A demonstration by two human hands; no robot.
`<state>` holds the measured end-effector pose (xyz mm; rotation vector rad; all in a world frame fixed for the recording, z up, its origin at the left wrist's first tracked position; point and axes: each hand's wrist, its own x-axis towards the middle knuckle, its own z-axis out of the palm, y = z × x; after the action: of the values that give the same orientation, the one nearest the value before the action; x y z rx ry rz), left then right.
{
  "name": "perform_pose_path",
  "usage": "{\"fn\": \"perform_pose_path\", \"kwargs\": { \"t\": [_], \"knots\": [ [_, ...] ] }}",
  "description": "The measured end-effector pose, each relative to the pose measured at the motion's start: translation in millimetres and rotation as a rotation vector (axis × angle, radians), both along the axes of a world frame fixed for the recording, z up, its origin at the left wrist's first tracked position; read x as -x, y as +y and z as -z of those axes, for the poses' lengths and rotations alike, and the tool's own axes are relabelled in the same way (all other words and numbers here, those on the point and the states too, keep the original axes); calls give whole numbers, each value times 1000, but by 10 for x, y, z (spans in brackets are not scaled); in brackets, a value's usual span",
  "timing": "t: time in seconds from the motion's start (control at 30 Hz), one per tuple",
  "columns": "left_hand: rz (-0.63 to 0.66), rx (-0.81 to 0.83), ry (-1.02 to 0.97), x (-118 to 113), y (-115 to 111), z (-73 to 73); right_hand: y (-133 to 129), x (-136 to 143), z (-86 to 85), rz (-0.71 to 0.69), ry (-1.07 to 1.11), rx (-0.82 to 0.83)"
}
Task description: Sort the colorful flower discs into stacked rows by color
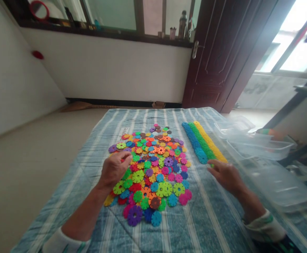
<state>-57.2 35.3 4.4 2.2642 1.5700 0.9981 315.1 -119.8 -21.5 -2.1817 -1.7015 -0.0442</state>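
Note:
A wide pile of notched plastic discs [153, 175] in many colours lies on the striped cloth. My left hand [115, 168] is over the pile's left side, its fingers pinched, with a bit of red at the fingertips. To the right of the pile lie three rows of overlapping discs: a blue row [194, 142], a green row [202, 142] and a yellow row [209, 142]. My right hand [225, 175] is at the near end of the green row, fingers closed, with a little green showing at the fingertips.
Clear plastic boxes [261, 147] and a clear lid [282, 184] lie at the right of the striped cloth [90, 182]. Behind are a white wall, a dark red door [213, 52] and a ledge with a bottle [182, 24].

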Motion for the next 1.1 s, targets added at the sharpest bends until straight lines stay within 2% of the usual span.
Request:
{"fn": "perform_pose_path", "kwargs": {
  "t": [0.2, 0.33, 0.5, 0.77, 1.1],
  "knots": [
    [-165, -16, 64, 187, 132, 64, 35, 631, -68, -291, 94, 9],
    [-248, -4, 62, 287, 203, 113, 63, 921, -87, -415, 74, 80],
    [-281, 11, 14, 358, 236, 187, 114, 1107, -122, -443, -6, 199],
    [-345, 7, -9, 420, 305, 354, 118, 1209, -145, -444, -51, 371],
    [-410, 52, -207, 458, 351, 415, 183, 1440, -140, -557, -102, 378]
  ]
}}
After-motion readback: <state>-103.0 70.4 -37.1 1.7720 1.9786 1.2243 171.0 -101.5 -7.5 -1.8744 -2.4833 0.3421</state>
